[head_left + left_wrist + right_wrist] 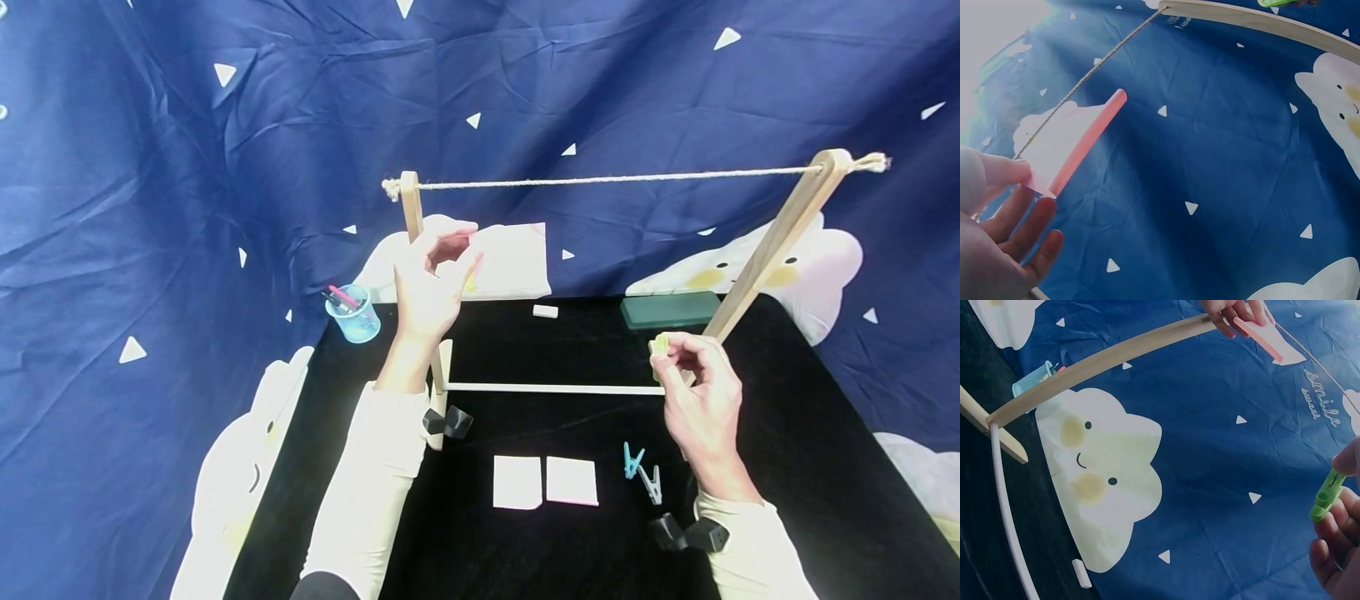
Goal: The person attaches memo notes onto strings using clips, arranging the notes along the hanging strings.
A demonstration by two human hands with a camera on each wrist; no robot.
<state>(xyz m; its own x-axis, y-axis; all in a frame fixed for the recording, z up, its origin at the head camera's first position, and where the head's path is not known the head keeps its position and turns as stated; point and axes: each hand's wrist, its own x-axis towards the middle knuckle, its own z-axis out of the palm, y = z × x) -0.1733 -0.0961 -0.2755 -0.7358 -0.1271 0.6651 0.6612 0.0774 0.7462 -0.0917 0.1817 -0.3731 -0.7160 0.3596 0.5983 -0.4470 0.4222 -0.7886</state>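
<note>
Thumb and fingers of my left hand point(431, 283) pinch a white sheet of paper point(517, 258) at one corner. In the left wrist view, the paper point(1063, 147) has a curled pink edge and overlaps the rope point(1091, 72). The head view shows the rope point(615, 178) strung between two wooden posts, above the left hand. My right hand point(705, 400) holds a green clothespin point(659, 357) between thumb and fingers, in front of the right post point(776, 242). Seen from the right wrist, that clothespin point(1327, 497) is small and bright green.
A teal clothespin point(632, 461) and a grey clothespin point(651, 485) lie beside two white paper squares point(517, 482) on the black table. A white rod point(555, 388) joins the posts low down. Behind are a blue pen cup point(358, 321), an eraser point(545, 312) and a green case point(670, 310).
</note>
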